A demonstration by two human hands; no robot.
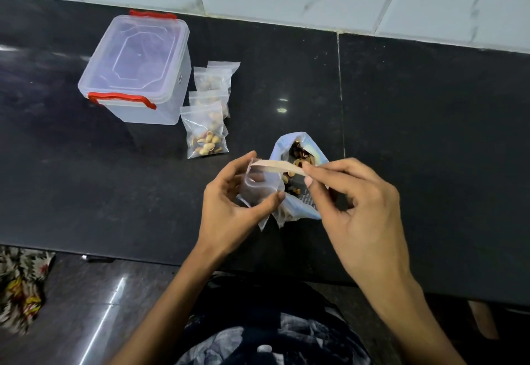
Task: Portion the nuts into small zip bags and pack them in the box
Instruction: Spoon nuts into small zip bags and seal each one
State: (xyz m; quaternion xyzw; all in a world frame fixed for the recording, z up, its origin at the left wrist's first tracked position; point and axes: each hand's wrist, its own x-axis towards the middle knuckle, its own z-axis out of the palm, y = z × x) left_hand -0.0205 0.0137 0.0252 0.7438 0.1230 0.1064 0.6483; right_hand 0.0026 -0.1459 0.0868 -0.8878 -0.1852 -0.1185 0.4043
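Here small zip bag (259,185) pinched between left hand (229,209), right hand (358,207).

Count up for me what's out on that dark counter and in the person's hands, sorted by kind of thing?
Filled small zip bags: 3, overlapping in a row beside the box
Empty small zip bag: 1, held by the left hand and right hand
Large nut pouch: 1, open
Lidded plastic box: 1
Total: 6
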